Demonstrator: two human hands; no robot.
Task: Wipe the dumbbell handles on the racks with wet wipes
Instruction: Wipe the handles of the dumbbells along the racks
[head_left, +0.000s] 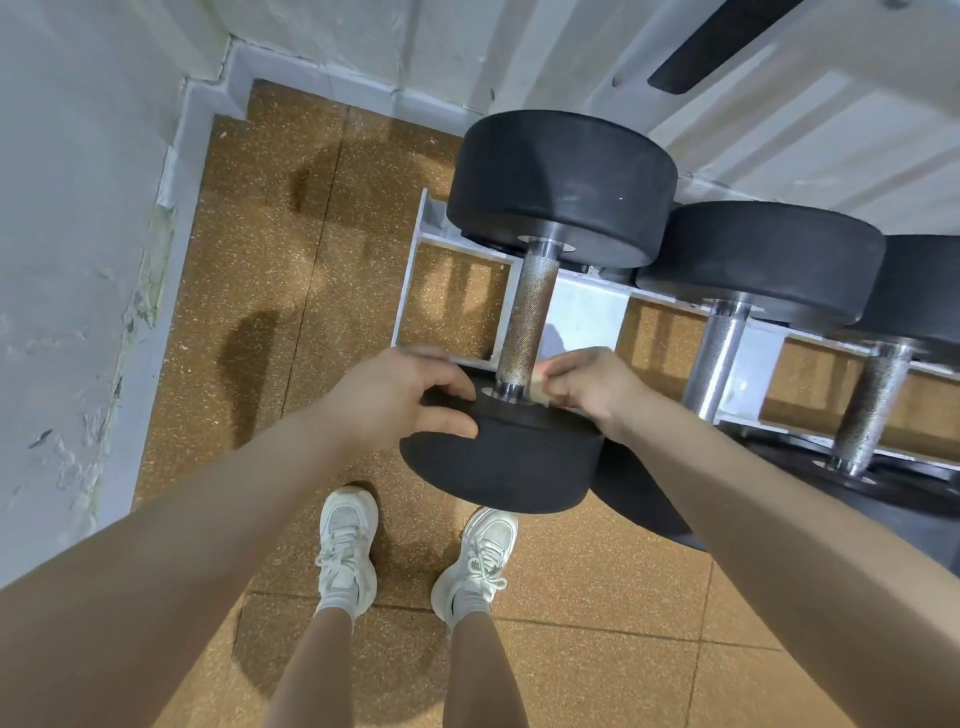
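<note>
Wiping the first dumbbell (545, 312)

Heavy, stiff; left hand (395, 400) grips its near weight (509, 462), right hand (592, 387) at 3 o'clock pinches wipe (540, 397) on rough handle (530, 317).

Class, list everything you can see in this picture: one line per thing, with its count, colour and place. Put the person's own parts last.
Dumbbells: three in view, black heads, steel handles, side by side on the rack.
Rack: one, white, under the dumbbells.
Wipe: one, pale, at the base of the nearest handle.
Floor: brown speckled tiles.
Walls: white, peeling, left and behind.
Shoes: two, white, on the floor.
Left hand: grips the near head's edge.
Right hand: pinches the wipe.
</note>
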